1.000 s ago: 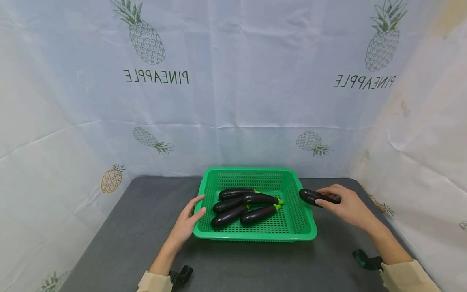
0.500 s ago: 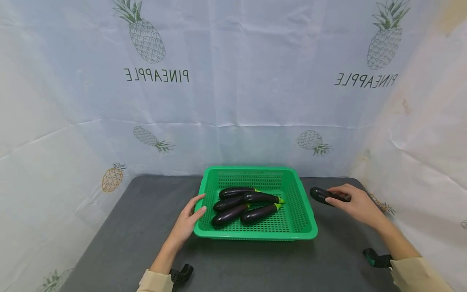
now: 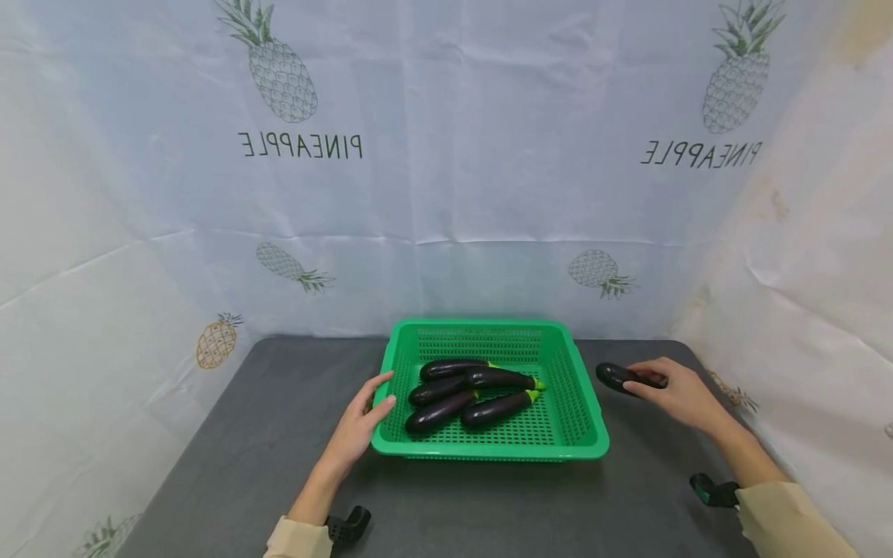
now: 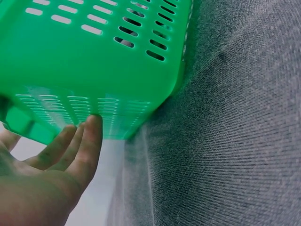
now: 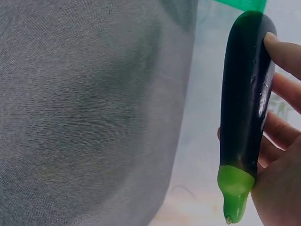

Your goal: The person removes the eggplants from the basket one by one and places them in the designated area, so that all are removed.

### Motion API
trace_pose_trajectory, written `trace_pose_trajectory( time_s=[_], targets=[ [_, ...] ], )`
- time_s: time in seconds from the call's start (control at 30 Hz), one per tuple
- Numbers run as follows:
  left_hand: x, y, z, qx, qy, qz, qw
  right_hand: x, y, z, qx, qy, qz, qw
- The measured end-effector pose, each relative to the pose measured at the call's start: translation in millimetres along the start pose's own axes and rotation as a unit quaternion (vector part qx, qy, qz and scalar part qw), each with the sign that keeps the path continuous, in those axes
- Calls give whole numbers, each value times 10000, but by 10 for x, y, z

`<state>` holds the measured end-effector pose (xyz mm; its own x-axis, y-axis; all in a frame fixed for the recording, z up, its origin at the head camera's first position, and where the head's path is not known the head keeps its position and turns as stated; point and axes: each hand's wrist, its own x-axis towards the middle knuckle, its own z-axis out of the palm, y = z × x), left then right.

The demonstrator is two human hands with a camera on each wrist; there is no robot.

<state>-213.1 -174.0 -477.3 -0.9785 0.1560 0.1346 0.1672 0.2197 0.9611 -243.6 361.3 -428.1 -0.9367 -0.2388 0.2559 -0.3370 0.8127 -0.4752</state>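
An eggplant with a green cap is gripped in my right hand, fingers on one side and thumb on the other. It is held in the air to the right of a green plastic basket. Several more eggplants lie inside the basket, some overlapping. My left hand rests at the basket's left side, its thumb and index finger at the rim. In the left wrist view, extended fingertips touch the slotted outer wall.
The basket stands on a dark grey cloth-covered table. A pale curtain printed with pineapples hangs behind the table and along both sides. Black camera mounts sit on the wrists.
My right hand has moved right with the eggplant, away from the basket's right rim, then nearly stopped. The left hand and the basket hold still.
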Motion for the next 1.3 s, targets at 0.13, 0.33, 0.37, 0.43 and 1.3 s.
trace_pose_trajectory(
  time_s=[0.13, 0.33, 0.37, 0.43, 1.3],
  targets=[
    [9, 0, -3, 11, 26, 12, 10000, 19, 77, 62, 27, -146, 41, 9999],
    [17, -12, 3, 23, 11, 37, 10000, 0, 180, 148, 69, -300, 187, 9994],
    [17, -15, 5, 23, 8, 42, 10000, -6, 196, 162, 67, -309, 197, 9993],
    [17, -20, 8, 19, 3, 51, 10000, -14, 231, 193, 68, -327, 210, 9992],
    [13, -21, 23, -1, 141, 70, 9999, 8, 268, 372, 234, -728, 144, 9970]
  ],
)
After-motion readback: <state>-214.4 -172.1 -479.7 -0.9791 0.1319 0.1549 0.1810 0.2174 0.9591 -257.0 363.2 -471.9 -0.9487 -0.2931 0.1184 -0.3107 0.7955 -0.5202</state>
